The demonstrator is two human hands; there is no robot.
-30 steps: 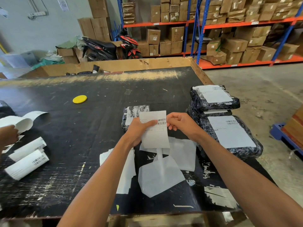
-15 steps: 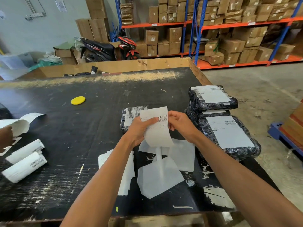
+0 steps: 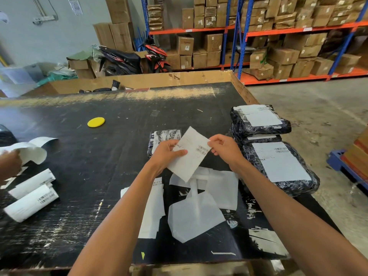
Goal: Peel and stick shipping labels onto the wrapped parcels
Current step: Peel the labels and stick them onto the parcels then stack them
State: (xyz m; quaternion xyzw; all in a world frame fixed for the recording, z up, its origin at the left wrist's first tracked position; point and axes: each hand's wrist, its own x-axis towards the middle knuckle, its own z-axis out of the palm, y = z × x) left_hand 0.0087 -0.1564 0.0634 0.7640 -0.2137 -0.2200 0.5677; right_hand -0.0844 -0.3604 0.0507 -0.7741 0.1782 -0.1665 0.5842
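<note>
While both of my hands hover above the black tabletop (image 3: pixel 79 166), I hold one shipping label (image 3: pixel 190 154) tilted between them: my left hand (image 3: pixel 166 154) grips its left edge with the thumb laid across the printed face, and my right hand (image 3: pixel 224 149) pinches the right edge beside the barcode, fingers (image 3: pixel 214 145) curled tight on the paper. Just beyond my left fingers lies a small wrapped parcel (image 3: pixel 164 136), partly hidden by the label. Just right of my right hand sits a stack of dark wrapped parcels (image 3: pixel 258 124), the top one already labelled, with a larger labelled parcel (image 3: pixel 278 166) nearest my right wrist. Below my fingers, peeled backing sheets (image 3: pixel 196 216) lie scattered on the tabletop. Far to the left of my left fingers rest rolled labels (image 3: pixel 31 198), and another person's hand (image 3: pixel 10 162) holds a curled sheet. A yellow disc (image 3: pixel 96 122) lies well beyond, to the left.
</note>
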